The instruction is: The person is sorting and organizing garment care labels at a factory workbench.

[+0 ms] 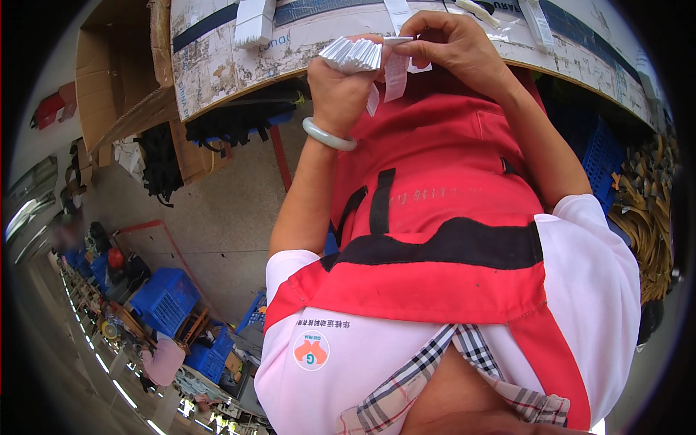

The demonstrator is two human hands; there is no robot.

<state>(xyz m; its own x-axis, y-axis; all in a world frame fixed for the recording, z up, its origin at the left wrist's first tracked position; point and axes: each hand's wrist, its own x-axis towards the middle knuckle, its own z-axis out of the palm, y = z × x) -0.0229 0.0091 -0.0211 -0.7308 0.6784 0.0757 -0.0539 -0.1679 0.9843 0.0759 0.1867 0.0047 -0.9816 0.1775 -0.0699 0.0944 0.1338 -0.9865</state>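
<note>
My left hand [337,87] grips a fanned stack of small white paper tags [353,54], held up over the edge of the worktable. A pale green bangle [328,136] sits on that wrist. My right hand [453,43] pinches a single white paper strip [395,72] between thumb and fingers, right beside the stack. A few more strips hang down between the two hands. Both hands are over my red apron [442,203].
A cardboard-covered worktable [217,65] curves across the top, with a small white box [255,22] and loose white strips [538,22] on it. A brown carton [116,72] stands at left. Blue plastic crates [165,299] and another seated person [163,360] are at lower left.
</note>
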